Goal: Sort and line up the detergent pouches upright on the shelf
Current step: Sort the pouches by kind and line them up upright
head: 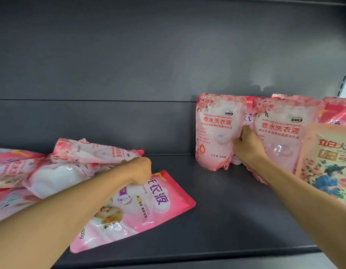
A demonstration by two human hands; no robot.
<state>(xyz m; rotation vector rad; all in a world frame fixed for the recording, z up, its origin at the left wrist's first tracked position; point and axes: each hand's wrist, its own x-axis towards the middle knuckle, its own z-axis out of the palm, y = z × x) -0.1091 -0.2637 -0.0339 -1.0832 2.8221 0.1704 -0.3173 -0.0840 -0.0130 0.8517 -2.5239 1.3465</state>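
On the dark grey shelf (216,200) a pale pink floral pouch (216,131) stands upright at the back right. My right hand (247,146) grips its right edge. A second pale pink pouch (280,136) stands just right of that hand, with more pink pouches behind it. At the left, several pouches lie flat in a heap (52,167). A bright pink 500g pouch (141,210) lies flat toward the front. My left hand (139,169) is curled at this pouch's top edge and seems to pinch it; its fingertips are hidden.
A peach pouch with a floral picture (329,167) stands at the front right, close to my right forearm. The shelf's front lip (207,257) runs along the bottom. The grey back panel (129,65) rises behind, and a slotted upright (344,78) is at the far right.
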